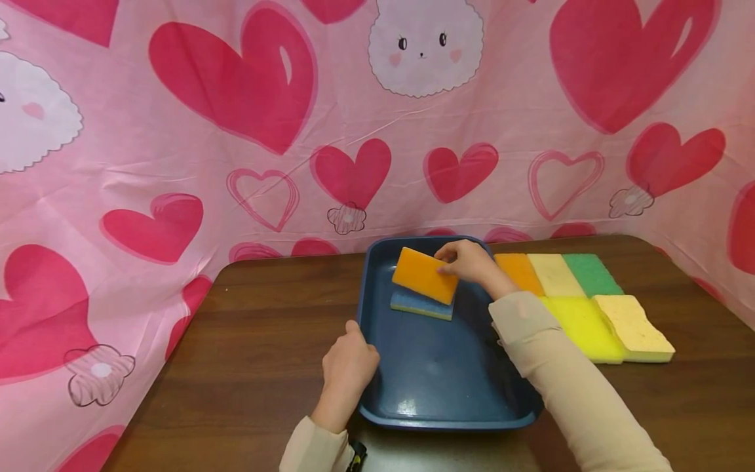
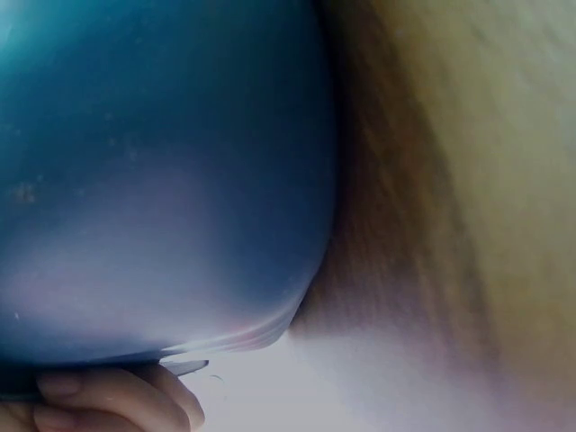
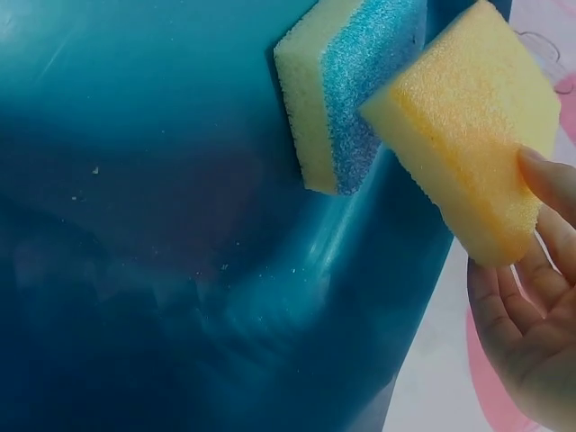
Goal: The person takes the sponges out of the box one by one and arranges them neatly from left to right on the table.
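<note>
My right hand (image 1: 468, 262) pinches an orange-topped sponge (image 1: 425, 275) by its right end, thumb on the orange face. It is tilted above a blue-topped sponge (image 1: 421, 306), which lies in the far part of a dark blue tray (image 1: 436, 380). In the right wrist view the held sponge (image 3: 477, 117) has a pale yellow underside and overlaps the blue sponge (image 3: 360, 99). At the tray's left side my left hand (image 1: 350, 357) grips the rim, fingers curled over it; the left wrist view shows those fingers (image 2: 117, 396) at the edge.
Right of the tray, sponges lie side by side on the wooden table (image 1: 277, 341): orange (image 1: 519, 272), cream (image 1: 557, 274), green (image 1: 592, 274), bright yellow (image 1: 584, 328) and a wavy pale one (image 1: 634, 324). A pink heart-patterned cloth (image 1: 354, 98) hangs behind the table.
</note>
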`<state>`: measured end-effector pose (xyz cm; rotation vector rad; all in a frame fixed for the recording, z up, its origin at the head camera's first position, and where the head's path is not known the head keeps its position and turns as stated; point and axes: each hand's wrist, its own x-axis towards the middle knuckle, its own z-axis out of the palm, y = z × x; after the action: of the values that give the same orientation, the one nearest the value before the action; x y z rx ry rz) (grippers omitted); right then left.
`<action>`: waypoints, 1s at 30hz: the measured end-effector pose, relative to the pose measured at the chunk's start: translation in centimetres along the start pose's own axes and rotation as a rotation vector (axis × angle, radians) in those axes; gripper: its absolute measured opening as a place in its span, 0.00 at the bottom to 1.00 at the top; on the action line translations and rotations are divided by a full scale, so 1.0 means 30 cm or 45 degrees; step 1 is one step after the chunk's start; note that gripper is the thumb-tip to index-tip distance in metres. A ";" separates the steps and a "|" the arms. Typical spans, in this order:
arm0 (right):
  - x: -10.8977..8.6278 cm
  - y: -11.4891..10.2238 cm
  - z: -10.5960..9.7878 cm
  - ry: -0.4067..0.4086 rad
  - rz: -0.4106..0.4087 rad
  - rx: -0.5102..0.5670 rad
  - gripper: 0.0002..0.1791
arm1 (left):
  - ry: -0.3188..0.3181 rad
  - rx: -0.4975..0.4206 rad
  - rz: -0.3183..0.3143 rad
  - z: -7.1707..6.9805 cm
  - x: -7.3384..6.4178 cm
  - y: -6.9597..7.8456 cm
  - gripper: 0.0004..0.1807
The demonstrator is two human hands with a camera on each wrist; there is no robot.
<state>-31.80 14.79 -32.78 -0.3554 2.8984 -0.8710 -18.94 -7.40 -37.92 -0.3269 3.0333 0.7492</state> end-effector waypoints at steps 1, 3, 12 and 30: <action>-0.001 0.001 -0.001 0.004 0.003 0.003 0.20 | 0.000 0.001 0.001 0.000 0.000 0.000 0.16; -0.002 0.003 -0.005 0.010 0.011 0.008 0.22 | -0.002 -0.001 0.000 -0.001 -0.002 0.001 0.15; -0.014 0.007 -0.021 -0.015 0.012 0.038 0.23 | 0.007 0.006 0.002 -0.002 -0.005 0.000 0.14; -0.035 -0.023 -0.022 0.013 0.055 0.109 0.21 | -0.005 0.002 0.011 -0.009 -0.010 0.004 0.13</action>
<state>-30.74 14.84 -31.83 -0.2803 2.8548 -0.9890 -18.67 -7.35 -37.62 -0.3118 3.0337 0.7467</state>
